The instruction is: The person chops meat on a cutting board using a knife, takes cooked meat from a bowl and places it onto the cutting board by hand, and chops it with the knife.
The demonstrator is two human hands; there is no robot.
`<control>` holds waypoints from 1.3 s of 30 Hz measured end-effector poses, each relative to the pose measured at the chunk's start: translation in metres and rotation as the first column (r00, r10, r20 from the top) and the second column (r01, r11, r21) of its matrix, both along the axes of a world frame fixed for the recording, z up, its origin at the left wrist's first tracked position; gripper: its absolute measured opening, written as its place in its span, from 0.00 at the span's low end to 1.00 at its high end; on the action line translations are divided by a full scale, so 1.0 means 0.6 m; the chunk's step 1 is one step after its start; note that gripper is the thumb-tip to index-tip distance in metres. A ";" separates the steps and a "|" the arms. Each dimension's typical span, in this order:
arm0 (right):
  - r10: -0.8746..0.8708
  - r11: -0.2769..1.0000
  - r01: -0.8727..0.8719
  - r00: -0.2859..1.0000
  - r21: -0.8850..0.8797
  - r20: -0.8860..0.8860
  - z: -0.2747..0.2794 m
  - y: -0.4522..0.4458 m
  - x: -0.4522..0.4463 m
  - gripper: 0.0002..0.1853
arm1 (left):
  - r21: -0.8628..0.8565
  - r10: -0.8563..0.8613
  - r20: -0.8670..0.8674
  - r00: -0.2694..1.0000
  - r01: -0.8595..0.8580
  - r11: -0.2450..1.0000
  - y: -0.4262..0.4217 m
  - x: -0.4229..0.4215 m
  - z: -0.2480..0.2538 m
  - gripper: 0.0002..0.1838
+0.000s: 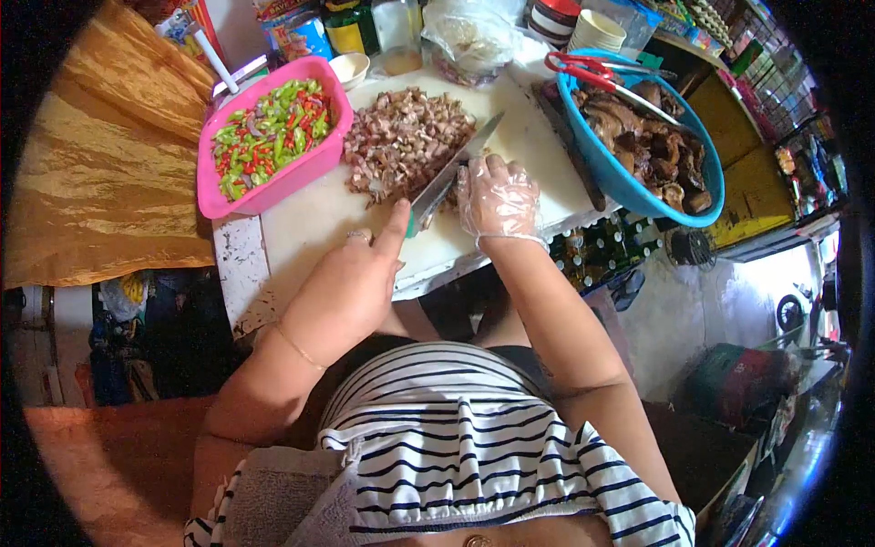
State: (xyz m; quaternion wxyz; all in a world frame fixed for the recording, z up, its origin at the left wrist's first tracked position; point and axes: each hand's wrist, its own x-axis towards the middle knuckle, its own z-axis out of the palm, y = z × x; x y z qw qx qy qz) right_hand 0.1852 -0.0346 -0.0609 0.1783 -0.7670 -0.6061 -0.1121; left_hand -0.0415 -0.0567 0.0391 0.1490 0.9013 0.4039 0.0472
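Observation:
My left hand [351,273] is closed around the green handle of a knife [456,167], its index finger stretched along the top near the blade. The blade slants up and to the right, beside a heap of chopped meat [406,137] on the white cutting board [310,232]. Just right of the blade, my right hand [499,199] wears a clear plastic glove. Its fingers are bent and close together, low over the board; what lies beneath them is hidden. Small pieces of meat show between the blade and this hand.
A pink tub [342,105] of sliced green and red peppers stands left. On the right, a blue basin [711,173] holds large dark meat pieces, with red-handled tongs [583,68] across it. Jars, a plastic bag [469,36] and stacked bowls [597,32] line the back.

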 end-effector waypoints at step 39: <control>0.054 0.958 0.023 0.965 0.285 -0.257 -0.020 -0.001 0.028 0.15 | 0.116 0.032 0.395 0.918 -0.084 0.990 0.074 0.061 -0.076 0.36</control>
